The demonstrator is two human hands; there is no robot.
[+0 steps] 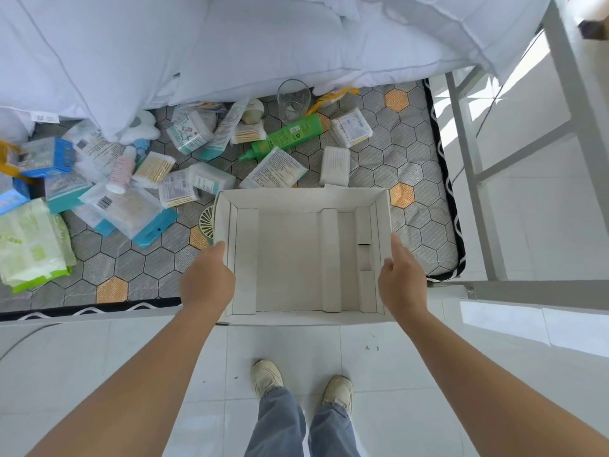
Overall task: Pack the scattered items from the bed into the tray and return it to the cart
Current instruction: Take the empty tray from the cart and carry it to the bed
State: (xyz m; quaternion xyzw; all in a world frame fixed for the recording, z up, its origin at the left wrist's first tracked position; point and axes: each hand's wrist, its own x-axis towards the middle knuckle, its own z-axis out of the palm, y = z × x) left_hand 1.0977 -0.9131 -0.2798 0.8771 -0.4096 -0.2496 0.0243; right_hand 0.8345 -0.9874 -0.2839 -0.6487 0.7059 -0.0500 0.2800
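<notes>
One rectangular white cardboard tray (382, 206) sits at the near edge of the grey hexagon-patterned mattress (379, 153), and its near end reaches past the bed edge over the white tiled floor (290, 344). Nothing is in it. Folded white ridges split its floor into a wide bay and narrower bays on the right.

Beyond it and to its left lie one green plastic bottle (283, 136), one clear cut glass (293, 100), one pink-and-white bottle (122, 171), one flat white box (335, 166), at least four clear packs of cotton swabs (155, 168) and one green wipes pack (33, 242).

There are two hands, one on each side of the tray. The left hand (207, 275) is against the left wall with its fingers hidden, so its grip cannot be told. The right hand (400, 275) lies along the right wall with fingers extended and the thumb by the rim.
</notes>
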